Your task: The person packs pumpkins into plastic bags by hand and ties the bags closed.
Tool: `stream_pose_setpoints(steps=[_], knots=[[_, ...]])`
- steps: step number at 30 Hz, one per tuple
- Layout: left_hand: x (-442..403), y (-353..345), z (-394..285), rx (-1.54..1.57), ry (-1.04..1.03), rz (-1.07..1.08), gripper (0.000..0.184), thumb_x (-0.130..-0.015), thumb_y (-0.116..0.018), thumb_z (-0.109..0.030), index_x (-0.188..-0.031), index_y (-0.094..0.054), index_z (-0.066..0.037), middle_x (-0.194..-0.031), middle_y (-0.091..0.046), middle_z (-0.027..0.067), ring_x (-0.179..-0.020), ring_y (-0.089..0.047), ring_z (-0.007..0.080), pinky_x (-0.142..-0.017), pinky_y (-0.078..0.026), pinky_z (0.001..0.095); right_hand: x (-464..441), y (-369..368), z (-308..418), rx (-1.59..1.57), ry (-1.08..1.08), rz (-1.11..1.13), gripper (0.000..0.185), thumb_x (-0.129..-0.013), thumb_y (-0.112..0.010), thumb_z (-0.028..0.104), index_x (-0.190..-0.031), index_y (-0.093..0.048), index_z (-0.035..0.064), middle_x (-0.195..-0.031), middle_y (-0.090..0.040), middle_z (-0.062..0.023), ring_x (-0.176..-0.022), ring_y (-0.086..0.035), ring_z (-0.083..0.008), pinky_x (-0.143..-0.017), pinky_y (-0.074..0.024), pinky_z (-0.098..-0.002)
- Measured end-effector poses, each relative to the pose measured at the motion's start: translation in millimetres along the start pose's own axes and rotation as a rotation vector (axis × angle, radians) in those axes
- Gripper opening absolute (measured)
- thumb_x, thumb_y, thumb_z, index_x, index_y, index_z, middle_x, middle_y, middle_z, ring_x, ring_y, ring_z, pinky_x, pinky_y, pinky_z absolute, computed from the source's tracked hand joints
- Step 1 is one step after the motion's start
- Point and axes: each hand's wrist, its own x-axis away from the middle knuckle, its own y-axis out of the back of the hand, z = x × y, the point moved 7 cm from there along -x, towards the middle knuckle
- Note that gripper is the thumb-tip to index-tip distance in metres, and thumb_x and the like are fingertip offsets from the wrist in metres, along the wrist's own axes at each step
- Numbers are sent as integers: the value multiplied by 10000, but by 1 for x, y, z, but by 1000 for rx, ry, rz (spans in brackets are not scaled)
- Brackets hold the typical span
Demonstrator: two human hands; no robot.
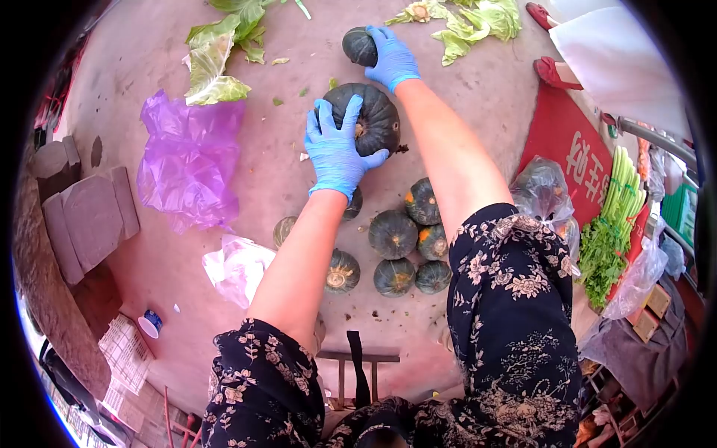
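My left hand (336, 145), in a blue glove, rests with spread fingers on top of a large dark green pumpkin (382, 119) on the floor. Farther out, my gloved right hand (393, 60) grips a small dark green pumpkin (359, 47) from its right side. Several smaller pumpkins (393, 234) lie grouped on the floor nearer to me, below the large one. Some have orange patches. My left forearm partly covers a paler pumpkin (284, 231).
A purple plastic bag (190, 160) and a white bag (237, 269) lie left. Cabbage leaves (213, 63) are scattered at the far side. On the right are a red mat (556, 131), celery (614, 224) and a person's red shoes (554, 73). Stone blocks (91, 220) stand left.
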Motion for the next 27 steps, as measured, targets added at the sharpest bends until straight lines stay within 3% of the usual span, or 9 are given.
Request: stream_pose_setpoints(steps=[5, 8, 11, 14, 18, 19, 22, 25, 27], knots=[[0, -1, -1, 4, -19, -45, 966, -463, -790, -462, -1325, -391, -289, -1353, -272, 252, -1184, -309, 488, -957, -304, 540, 22, 14, -63, -68, -222, 10, 819, -596, -735, 262, -1308, -344, 154, -1230, -435, -178, -1105, -497, -313, -896, -444, -417], [2, 0, -3, -8, -26, -53, 958, -466, -788, -468, -1320, -395, -286, -1349, -275, 253, -1180, -316, 483, -958, -305, 540, 28, 18, -53, 168, -107, 43, 812, -630, -738, 272, -1329, -328, 220, -1310, -386, -153, -1143, -465, -317, -908, -435, -425], [4, 1, -4, -2, -41, -44, 961, -500, -766, -507, -1338, -365, -261, -1331, -305, 277, -1207, -313, 470, -998, -287, 519, 37, 26, 5, 493, 311, -23, 771, -667, -730, 286, -1327, -333, 302, -1384, -326, -99, -1172, -435, -323, -926, -423, -434], [1, 0, -6, -68, -38, -26, 948, -503, -767, -508, -1328, -376, -254, -1320, -314, 282, -1197, -324, 475, -986, -306, 517, 29, -24, 2, 462, 506, -101, 738, -675, -728, 306, -1309, -354, 356, -1408, -306, -51, -1176, -427, -333, -935, -419, -447], [0, 0, -3, -40, -50, -34, 922, -513, -770, -497, -1314, -391, -240, -1301, -328, 281, -1176, -341, 479, -970, -328, 513, 25, -7, -34, -58, 86, -4, 777, -601, -753, 278, -1288, -392, 238, -1375, -351, -72, -1161, -454, -307, -918, -447, -399], [-1, -1, -3, -56, -70, -47, 918, -518, -768, -499, -1313, -391, -239, -1301, -328, 277, -1175, -342, 478, -965, -336, 513, 30, 3, -46, -204, 42, -54, 784, -605, -751, 287, -1275, -383, 114, -1258, -467, -129, -1091, -516, -275, -906, -454, -353], [1, -4, -2, -29, -75, -73, 954, -485, -762, -543, -1320, -378, -286, -1328, -302, 247, -1176, -334, 474, -923, -351, 536, 66, 5, -96, -659, -273, 99, 772, -636, -755, 325, -1247, -382, 35, -1092, -553, -137, -986, -560, -233, -853, -466, -344], [1, -5, -2, -67, -70, -78, 945, -487, -758, -555, -1314, -380, -302, -1323, -312, 248, -1174, -341, 476, -918, -360, 539, 133, 6, -120, -1121, -511, 389, 598, -703, -696, 372, -1172, -454, 89, -999, -582, -61, -799, -551, -121, -598, -415, -277], [2, -6, -2, -37, -69, -72, 938, -491, -755, -562, -1313, -379, -310, -1320, -316, 248, -1176, -340, 480, -917, -364, 537, 180, 14, -121, -1168, -671, 547, 520, -725, -645, 431, -1117, -504, 120, -957, -594, -37, -760, -537, -111, -567, -375, -254]])
